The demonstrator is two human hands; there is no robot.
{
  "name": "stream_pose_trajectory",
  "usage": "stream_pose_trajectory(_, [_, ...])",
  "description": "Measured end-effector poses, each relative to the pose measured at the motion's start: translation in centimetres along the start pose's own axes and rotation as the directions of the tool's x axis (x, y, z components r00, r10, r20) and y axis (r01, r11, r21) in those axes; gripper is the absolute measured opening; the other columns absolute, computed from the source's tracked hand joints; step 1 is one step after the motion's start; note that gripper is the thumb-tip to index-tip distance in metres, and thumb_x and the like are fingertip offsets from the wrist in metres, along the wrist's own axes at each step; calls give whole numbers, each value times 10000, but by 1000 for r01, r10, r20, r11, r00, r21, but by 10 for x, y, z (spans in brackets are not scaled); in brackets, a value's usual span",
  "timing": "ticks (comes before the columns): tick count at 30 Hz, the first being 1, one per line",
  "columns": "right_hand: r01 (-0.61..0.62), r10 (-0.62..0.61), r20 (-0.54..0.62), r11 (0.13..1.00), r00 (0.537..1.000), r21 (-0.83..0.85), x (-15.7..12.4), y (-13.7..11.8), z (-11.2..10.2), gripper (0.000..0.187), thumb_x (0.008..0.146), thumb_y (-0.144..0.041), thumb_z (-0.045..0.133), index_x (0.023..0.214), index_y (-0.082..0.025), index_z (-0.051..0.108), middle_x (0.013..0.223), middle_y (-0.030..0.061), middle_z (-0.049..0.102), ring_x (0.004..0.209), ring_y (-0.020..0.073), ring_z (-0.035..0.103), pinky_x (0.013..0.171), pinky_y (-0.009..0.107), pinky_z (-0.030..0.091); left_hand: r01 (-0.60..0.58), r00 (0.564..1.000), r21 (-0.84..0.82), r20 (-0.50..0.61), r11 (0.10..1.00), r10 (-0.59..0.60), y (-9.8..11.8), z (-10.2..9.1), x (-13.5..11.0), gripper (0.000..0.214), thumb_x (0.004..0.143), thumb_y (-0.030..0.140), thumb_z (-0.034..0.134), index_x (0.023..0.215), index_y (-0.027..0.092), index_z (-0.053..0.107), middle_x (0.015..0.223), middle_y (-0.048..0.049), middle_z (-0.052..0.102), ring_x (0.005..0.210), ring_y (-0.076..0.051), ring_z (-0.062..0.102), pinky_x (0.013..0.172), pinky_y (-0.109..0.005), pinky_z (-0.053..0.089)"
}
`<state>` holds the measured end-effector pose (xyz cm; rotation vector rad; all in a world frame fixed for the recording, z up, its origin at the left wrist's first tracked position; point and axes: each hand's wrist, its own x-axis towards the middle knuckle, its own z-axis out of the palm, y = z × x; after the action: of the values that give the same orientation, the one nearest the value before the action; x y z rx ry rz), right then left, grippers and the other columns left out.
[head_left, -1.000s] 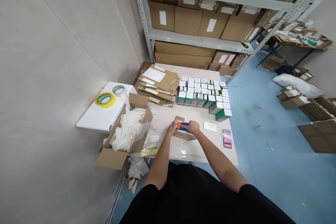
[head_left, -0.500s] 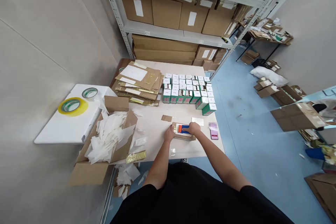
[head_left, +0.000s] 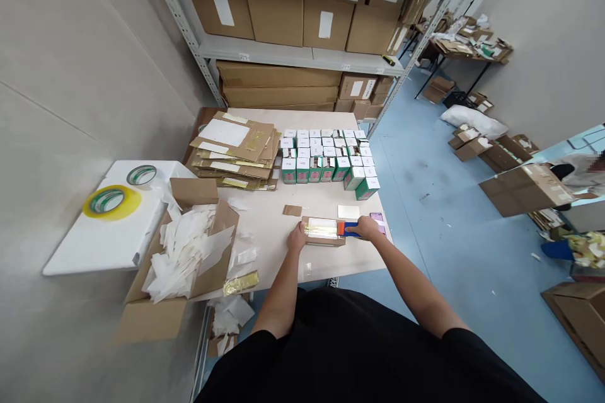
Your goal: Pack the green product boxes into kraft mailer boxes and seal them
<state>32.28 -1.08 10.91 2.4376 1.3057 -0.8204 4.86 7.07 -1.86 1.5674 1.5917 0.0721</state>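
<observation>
A small flat cardboard box (head_left: 322,231) with a shiny strip of tape along its top lies on the pale table (head_left: 331,261) in front of me. My left hand (head_left: 297,238) presses against the box's left end, fingers curled on it. My right hand (head_left: 368,227) is closed around a blue and orange tape dispenser (head_left: 348,229), which sits at the box's right end.
Behind the box stand rows of small green-and-white cartons (head_left: 326,157) and a stack of flattened cardboard (head_left: 234,150). An open carton of white paper scraps (head_left: 184,252) sits left, with tape rolls (head_left: 111,201) on a white side table. A phone (head_left: 378,219) lies by my right hand. Shelves hold brown boxes (head_left: 283,12).
My right hand has drawn the tape dispenser rightward from the box's middle to its right end, leaving tape along the top. My left hand stays at the left end. The view shifted.
</observation>
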Motion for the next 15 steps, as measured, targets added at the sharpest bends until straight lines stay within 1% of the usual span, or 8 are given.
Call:
stream_pose_trajectory(3, [-49, 49, 14, 998, 999, 29, -1, 23, 1, 672, 746, -750, 750, 1026, -140, 750, 1007, 171, 768, 910, 295, 739, 664, 292, 488, 11, 1000, 11, 4, 1000, -11, 0, 0, 0, 662, 1057, 589, 131, 1439, 298, 587, 1316, -140, 710, 1187, -343, 667, 977, -454, 492])
stream_pose_trajectory(7, [-6, 5, 9, 999, 1000, 34, 3, 49, 6, 646, 748, -772, 734, 966, -164, 753, 990, 165, 762, 909, 294, 732, 686, 299, 488, 30, 999, 50, 12, 998, -31, 1, -1, 1, 662, 1057, 596, 112, 1438, 326, 582, 1321, -117, 711, 1195, -328, 667, 980, -446, 495])
stream_pose_trajectory(11, [-34, 34, -4, 999, 999, 15, 7, 76, 9, 623, 761, -759, 726, 951, -166, 749, 1017, 157, 757, 939, 298, 720, 710, 312, 494, 37, 999, 87, 2, 996, -37, 1, -1, 1, 628, 1063, 595, 144, 1417, 333, 593, 1293, -110, 724, 1166, -312, 684, 968, -434, 505])
stream_pose_trajectory(13, [-47, 48, -3, 998, 999, 28, 7, 83, 11, 616, 762, -751, 731, 961, -168, 748, 1021, 150, 757, 934, 289, 718, 714, 310, 494, 34, 999, 93, 5, 995, -35, -1, -2, 3, 612, 1064, 597, 175, 1419, 325, 593, 1296, -115, 724, 1165, -308, 688, 974, -432, 508])
stream_pose_trajectory(15, [-52, 52, -6, 998, 999, 36, 6, 84, 12, 618, 762, -754, 730, 958, -168, 750, 1023, 150, 757, 935, 285, 719, 709, 302, 491, 24, 1000, 97, 13, 995, -26, -5, -4, 6, 616, 1061, 604, 188, 1418, 317, 601, 1311, -115, 721, 1183, -306, 686, 988, -431, 511])
